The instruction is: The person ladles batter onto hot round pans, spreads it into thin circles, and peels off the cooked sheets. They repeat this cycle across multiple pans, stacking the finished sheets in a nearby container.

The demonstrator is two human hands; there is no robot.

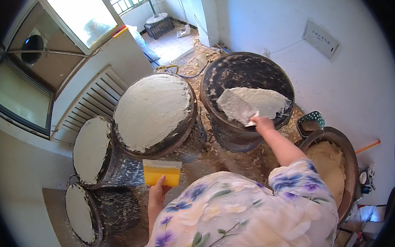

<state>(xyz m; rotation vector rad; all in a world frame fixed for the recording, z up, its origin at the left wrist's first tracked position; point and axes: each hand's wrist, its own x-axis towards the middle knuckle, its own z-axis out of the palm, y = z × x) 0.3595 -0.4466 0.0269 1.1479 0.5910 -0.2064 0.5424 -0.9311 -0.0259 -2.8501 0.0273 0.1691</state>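
My right hand (264, 124) is closed round the handle of a flat scraper (242, 112), its blade slightly blurred. The blade lies against a pale, paste-like layer (267, 99) on the near half of a round black griddle (230, 71). The griddle's far half is dark with pale specks. Low and to the left, my left hand (158, 192) grips a wide yellow scraper (162, 174) with a whitish upper edge, held away from the griddles. Left of the black griddle stands a large round griddle (192, 116) spread almost to its rim with pale paste.
Two smaller paste-covered griddles (112, 157) (96, 217) stand at the left. To my right is a large brown basin (352, 167) with a pale doughy mass. A green dotted container (316, 116) sits beside it. A radiator (90, 99) lines the left wall. Scraps litter the floor (196, 64).
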